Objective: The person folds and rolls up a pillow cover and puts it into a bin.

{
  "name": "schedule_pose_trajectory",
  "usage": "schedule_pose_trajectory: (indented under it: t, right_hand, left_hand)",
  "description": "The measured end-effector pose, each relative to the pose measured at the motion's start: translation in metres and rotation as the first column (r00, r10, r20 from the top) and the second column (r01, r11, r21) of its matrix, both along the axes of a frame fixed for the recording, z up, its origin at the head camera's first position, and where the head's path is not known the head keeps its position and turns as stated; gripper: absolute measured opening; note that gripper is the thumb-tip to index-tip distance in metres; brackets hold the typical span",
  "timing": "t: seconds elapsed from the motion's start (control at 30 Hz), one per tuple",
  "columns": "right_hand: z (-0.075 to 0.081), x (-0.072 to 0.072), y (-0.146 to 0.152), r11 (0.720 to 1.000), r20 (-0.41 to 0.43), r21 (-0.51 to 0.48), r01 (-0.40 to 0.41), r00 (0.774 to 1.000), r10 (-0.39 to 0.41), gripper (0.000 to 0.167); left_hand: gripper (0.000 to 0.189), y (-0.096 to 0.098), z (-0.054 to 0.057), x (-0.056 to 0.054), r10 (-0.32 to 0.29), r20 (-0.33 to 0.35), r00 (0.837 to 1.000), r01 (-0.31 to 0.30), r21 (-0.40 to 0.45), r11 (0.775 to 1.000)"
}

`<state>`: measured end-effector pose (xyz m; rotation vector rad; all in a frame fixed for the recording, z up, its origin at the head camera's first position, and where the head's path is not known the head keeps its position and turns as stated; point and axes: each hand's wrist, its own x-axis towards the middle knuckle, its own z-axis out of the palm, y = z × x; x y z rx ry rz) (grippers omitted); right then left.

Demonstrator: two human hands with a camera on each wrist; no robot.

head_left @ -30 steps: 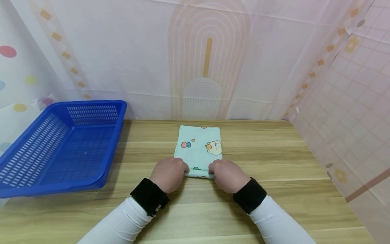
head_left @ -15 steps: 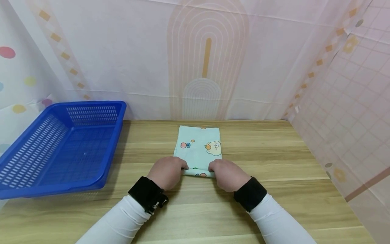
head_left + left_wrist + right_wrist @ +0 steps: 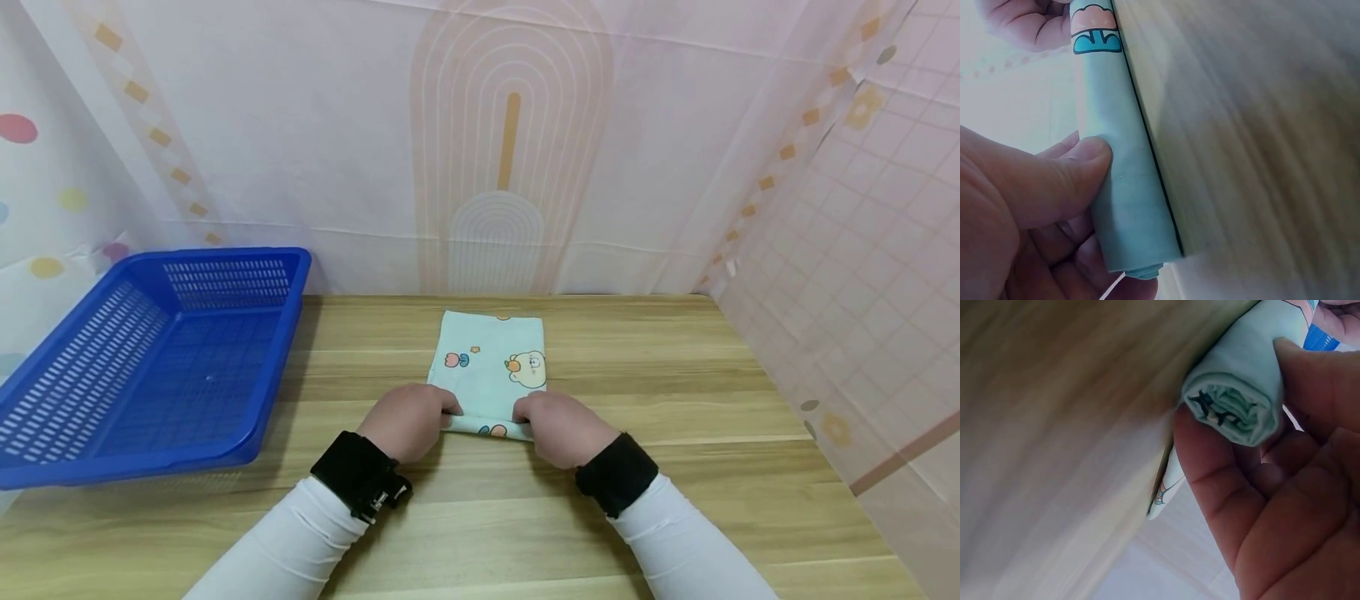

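Pale printed fabric backdrop (image 3: 330, 150) in the head view, behind a striped wood-grain tabletop (image 3: 480, 525). At left, a blue slotted plastic basket (image 3: 135, 467). On the tabletop at centre, a mint cartoon-print cloth (image 3: 487, 379), rolled into a tube (image 3: 480, 426) along the near edge, flat from there toward the backdrop; tube lengthwise left to right. Gripped at both ends by left hand (image 3: 405, 422) and right hand (image 3: 567, 429).

Left wrist view: smooth, rounded tube under a bent thumb (image 3: 1069, 181). Right wrist view: soft spiralled layers (image 3: 1232, 415), pinched by thumb and fingers (image 3: 1210, 472).
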<state>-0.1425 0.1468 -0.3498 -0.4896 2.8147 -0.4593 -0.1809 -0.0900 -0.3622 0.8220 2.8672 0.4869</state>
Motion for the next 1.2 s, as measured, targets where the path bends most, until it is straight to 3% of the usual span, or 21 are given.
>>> schedule_pose_trajectory:
  t: [0.4,0.87,1.2]
  right_hand:
    - [0.003,-0.008,0.001,0.998,0.036,-0.005,0.058,0.998,-0.058,0.014]
    - [0.006,-0.014,0.001,0.995,0.082,-0.012,0.097,0.992,-0.095,0.010]
    - [0.011,-0.020,-0.001,0.991,0.145,-0.007,0.132,0.981,-0.129,0.014]
  left_hand:
    - [0.017,0.001,0.002,-0.002,0.006,0.044,0.999,-0.006,0.010,1.000]
    - [0.023,0.003,0.003,-0.003,0.059,0.138,0.989,-0.065,0.034,0.997]
    - [0.013,0.004,0.005,-0.007,0.085,0.129,0.988,-0.088,0.015,0.996]
